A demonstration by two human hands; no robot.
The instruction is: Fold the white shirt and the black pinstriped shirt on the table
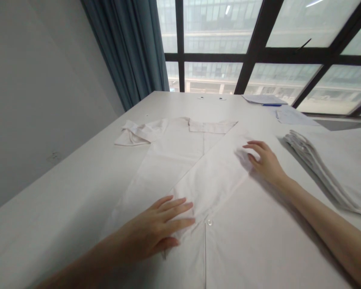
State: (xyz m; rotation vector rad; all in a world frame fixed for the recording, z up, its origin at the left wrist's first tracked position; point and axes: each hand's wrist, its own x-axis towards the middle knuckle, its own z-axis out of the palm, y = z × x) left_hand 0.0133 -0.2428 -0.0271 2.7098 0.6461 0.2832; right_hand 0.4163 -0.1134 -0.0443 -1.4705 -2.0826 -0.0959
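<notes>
A white garment (180, 148) lies spread over the white table, with its collar toward the window and one sleeve end bunched at the far left. Part of it is folded diagonally across the front, and a round button (209, 222) shows below that fold. My left hand (165, 224) rests with fingers spread on the lower end of the folded part. On the right, my right hand (263, 160) is just above the garment's upper right edge, fingers curved and apart, with nothing visible between them.
Stacked white cloth (339, 164) lies on the right side of the table (87, 176). Papers (295, 115) and a blue pen (271, 105) are at the far right. A wall is on the left; a blue curtain (132, 48) and windows stand behind the table.
</notes>
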